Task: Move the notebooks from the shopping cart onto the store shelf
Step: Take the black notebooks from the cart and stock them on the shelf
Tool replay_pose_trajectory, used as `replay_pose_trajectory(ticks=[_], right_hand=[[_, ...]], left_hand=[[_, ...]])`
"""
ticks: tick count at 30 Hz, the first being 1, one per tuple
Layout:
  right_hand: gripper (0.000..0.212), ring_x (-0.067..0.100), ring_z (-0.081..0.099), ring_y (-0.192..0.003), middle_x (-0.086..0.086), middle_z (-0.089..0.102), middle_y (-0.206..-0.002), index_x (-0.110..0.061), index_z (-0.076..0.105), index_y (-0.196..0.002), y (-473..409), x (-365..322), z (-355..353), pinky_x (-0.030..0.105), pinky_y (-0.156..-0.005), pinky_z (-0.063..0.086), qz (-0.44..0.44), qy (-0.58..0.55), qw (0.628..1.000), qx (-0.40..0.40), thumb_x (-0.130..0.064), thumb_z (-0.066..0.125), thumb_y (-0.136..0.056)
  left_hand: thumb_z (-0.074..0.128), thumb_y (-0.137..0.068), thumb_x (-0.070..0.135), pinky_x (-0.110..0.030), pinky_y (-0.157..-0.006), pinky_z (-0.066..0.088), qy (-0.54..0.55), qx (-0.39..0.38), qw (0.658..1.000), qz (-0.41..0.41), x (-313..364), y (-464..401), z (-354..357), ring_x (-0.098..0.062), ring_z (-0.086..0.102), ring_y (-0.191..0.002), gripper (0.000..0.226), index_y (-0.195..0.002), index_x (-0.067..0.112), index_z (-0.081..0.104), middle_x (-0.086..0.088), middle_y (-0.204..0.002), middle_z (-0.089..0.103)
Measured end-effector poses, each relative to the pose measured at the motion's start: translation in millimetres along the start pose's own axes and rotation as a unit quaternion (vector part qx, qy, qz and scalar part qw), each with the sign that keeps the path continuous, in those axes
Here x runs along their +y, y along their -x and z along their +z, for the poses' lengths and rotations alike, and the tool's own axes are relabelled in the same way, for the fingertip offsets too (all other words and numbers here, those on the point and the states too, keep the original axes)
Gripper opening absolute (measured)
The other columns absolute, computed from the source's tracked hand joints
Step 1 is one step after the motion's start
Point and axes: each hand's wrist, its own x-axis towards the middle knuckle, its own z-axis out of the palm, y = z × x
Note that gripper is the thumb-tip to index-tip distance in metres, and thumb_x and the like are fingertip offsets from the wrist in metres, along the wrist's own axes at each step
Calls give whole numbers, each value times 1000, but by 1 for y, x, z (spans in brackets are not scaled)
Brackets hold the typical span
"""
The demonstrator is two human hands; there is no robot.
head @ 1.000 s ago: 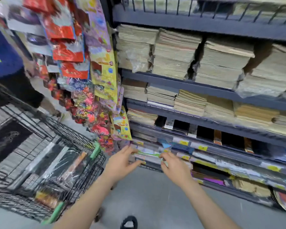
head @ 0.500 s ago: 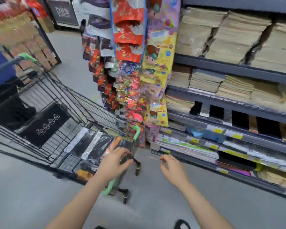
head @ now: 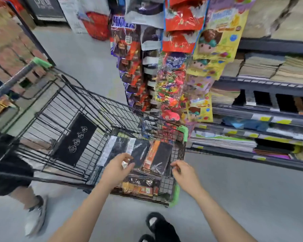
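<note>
shopping cart (head: pixel 63 109) was black wire mesh with green plastic corner bumpers and a green-tipped handle, standing on smooth grey floor (head: pixel 243 189). a flat black panel with small white round symbols lay against the cart's folding seat section. notebooks (head: pixel 157 157) were in the front end of the basket: flat rectangular packs, black covers with orange spines, shrink-wrapped in glossy film that caught the light. more black packs with white strips sat beside them, and another black-and-orange pack lay lower, against the front mesh.

left hand (head: pixel 116 169) hovered over the near edge of the notebook stack, fingers loosely curled and parted, gripping nothing that showed; contact with the wrap could not be told. right hand (head: pixel 184 173) was at the cart's front right corner, fingers bent near the wire rim, apart from the notebooks, holding nothing visible.

store shelf (head: pixel 262 84) stood to the right, dark grey metal with yellow price tags on the lower edges. upper levels held stacks of tan paper goods, lower levels flat dark and coloured items, blurred. hanging toy packs (head: pixel 164 67), glossy and multicoloured, hung between cart and shelf. another person's leg and white shoe (head: pixel 36 215) were at left. black slippers (head: pixel 156 224) were at bottom centre.
</note>
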Motion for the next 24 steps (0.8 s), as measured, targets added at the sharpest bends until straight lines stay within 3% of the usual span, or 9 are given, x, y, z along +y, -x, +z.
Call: replay_pose_trajectory(ticks=[6,13,19,22,24], right_hand=[[22,11,53,-84,-5,58,-100,-19,58,-110,-52,-35,25,26,-74,44,15,-14,1000,-8,-18,48,-90],[24,10,55,-89,-4,57,-104,-18,57,-112,-108,-90,74,24,-76,45,46,-41,997,-40,-22,49,-90],[20,12,54,-88,-5,54,-93,-15,59,-108,-153,-138,136,31,-90,46,117,-65,991,14,-19,54,-89],[22,12,49,-90,-5,53,-94,-12,57,-109,-166,-154,170,22,-79,36,161,-77,984,22,-21,55,-89],[24,13,51,-87,-3,56,-99,-15,56,-111,-174,-157,191,24,-71,39,182,-74,980,21,-23,56,-89]], left_hand=[[59,-83,43,-37,-72,56,18,-26,999,-33,-34,-53,-23,-10,61,-79,34,-111,25,54,9,-92,61],[63,-84,35,-22,-63,48,44,-20,996,-72,-106,-91,-67,-10,61,-72,34,-114,23,54,7,-99,61],[64,-84,35,-35,-77,52,29,-64,996,-55,-185,-138,-103,-11,61,-83,39,-116,18,54,4,-104,60],[64,-84,35,-37,-86,50,27,-99,994,-43,-219,-166,-105,-18,59,-97,45,-122,15,51,1,-114,57],[65,-83,33,-36,-88,48,33,-114,992,-45,-238,-183,-97,-21,58,-102,46,-123,14,50,-2,-117,56]])
